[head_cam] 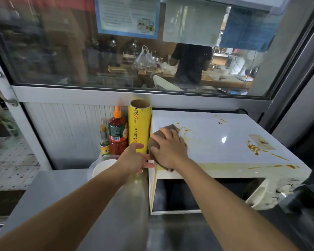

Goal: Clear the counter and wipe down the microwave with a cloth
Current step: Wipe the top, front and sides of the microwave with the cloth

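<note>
A white microwave [216, 142] stands on the steel counter [49, 189], its top streaked with orange sauce near the middle and along the right front edge. My right hand [168, 148] presses a brown cloth [170, 128] flat onto the microwave's top left corner, the fingers spread over it. With straight fingers, my left hand [133, 159] touches the microwave's left front corner, just in front of a yellow cling-wrap roll [139, 127]. The microwave door hangs open below.
Left of the roll stand a red chili sauce bottle [117, 136] and a small glass bottle [104, 142]. A white bowl [102, 166] sits under my left wrist. A glass window [116, 51] rises behind, with a person beyond it. A dark wall closes the right side.
</note>
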A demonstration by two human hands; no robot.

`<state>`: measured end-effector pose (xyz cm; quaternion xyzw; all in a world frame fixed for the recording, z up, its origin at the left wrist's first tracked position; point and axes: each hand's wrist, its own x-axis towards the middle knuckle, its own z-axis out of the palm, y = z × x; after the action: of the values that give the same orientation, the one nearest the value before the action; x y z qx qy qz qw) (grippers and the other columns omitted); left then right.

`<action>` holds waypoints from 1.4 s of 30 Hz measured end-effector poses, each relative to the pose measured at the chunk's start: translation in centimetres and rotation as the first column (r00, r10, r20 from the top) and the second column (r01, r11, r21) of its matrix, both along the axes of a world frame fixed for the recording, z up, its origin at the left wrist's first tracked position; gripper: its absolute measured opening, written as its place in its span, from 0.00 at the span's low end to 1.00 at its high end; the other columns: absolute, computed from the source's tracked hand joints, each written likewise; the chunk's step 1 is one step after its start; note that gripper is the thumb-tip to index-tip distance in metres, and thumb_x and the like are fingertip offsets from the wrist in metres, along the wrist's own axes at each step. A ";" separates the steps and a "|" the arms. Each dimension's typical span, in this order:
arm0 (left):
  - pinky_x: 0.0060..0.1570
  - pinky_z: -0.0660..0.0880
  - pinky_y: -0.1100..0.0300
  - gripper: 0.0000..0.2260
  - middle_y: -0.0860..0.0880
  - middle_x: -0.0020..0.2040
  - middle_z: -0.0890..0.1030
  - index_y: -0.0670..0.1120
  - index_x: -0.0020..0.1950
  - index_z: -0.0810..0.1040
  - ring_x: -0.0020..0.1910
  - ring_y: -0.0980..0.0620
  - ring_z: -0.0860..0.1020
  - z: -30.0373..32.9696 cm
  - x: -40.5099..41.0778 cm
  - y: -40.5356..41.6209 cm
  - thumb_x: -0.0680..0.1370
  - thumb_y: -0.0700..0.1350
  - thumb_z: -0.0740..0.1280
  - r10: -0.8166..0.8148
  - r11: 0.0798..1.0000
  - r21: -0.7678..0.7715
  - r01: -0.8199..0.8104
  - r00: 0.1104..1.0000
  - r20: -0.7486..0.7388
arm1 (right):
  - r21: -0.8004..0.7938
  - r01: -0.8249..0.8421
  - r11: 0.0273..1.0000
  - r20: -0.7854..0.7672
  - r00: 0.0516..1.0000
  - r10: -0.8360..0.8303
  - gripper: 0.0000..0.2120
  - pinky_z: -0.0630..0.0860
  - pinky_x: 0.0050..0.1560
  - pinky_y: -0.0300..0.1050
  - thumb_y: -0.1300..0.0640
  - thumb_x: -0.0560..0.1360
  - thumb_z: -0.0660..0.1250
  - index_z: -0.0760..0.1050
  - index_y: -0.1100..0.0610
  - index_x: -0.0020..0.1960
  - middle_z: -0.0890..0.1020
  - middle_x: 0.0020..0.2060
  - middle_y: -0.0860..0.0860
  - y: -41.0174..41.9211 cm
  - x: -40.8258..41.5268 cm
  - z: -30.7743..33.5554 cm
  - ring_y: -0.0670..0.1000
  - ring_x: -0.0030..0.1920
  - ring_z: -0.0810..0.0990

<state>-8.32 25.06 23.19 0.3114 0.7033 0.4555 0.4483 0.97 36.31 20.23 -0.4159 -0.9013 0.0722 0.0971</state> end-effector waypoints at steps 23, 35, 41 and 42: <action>0.55 0.75 0.54 0.28 0.41 0.59 0.78 0.46 0.74 0.57 0.50 0.46 0.80 1.3 -1.4 0.3 0.76 0.30 0.59 -0.061 0.997 -0.030 0.066 0.989 0.135 | 0.047 0.015 0.999 0.027 0.999 -0.016 0.24 0.49 0.72 0.55 0.45 0.75 0.56 0.58 0.39 0.71 0.52 0.74 0.43 -4.2 2.3 -0.4 0.55 0.74 0.47; 0.51 0.72 0.56 0.22 0.42 0.59 0.78 0.43 0.73 0.59 0.54 0.44 0.79 1.3 -1.2 3.7 0.80 0.34 0.57 0.110 0.994 -0.020 -0.108 0.981 0.159 | -0.019 0.026 0.999 0.032 0.999 -0.025 0.26 0.47 0.73 0.55 0.41 0.76 0.53 0.55 0.41 0.74 0.49 0.75 0.44 1.5 0.3 0.1 0.55 0.75 0.44; 0.44 0.76 0.56 0.23 0.38 0.63 0.75 0.41 0.71 0.64 0.59 0.41 0.77 0.4 -2.3 6.3 0.77 0.33 0.62 0.157 0.987 0.014 -0.158 0.984 0.084 | 0.011 0.014 1.000 -0.009 1.000 -0.014 0.26 0.52 0.71 0.55 0.40 0.73 0.57 0.60 0.41 0.70 0.55 0.73 0.45 4.3 -1.2 0.1 0.56 0.74 0.49; 0.46 0.76 0.55 0.23 0.38 0.63 0.76 0.41 0.71 0.64 0.59 0.41 0.78 0.3 -2.6 6.8 0.77 0.33 0.63 0.164 0.986 0.015 -0.165 0.984 0.073 | 0.012 0.034 0.999 -0.013 0.999 -0.034 0.25 0.54 0.71 0.56 0.40 0.73 0.57 0.61 0.42 0.69 0.55 0.73 0.46 5.4 -2.1 0.3 0.56 0.73 0.50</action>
<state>-10.90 31.83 23.47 0.2403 0.7055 0.5089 0.4306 -1.13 41.69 20.51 -0.4302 -0.8939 0.0675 0.1065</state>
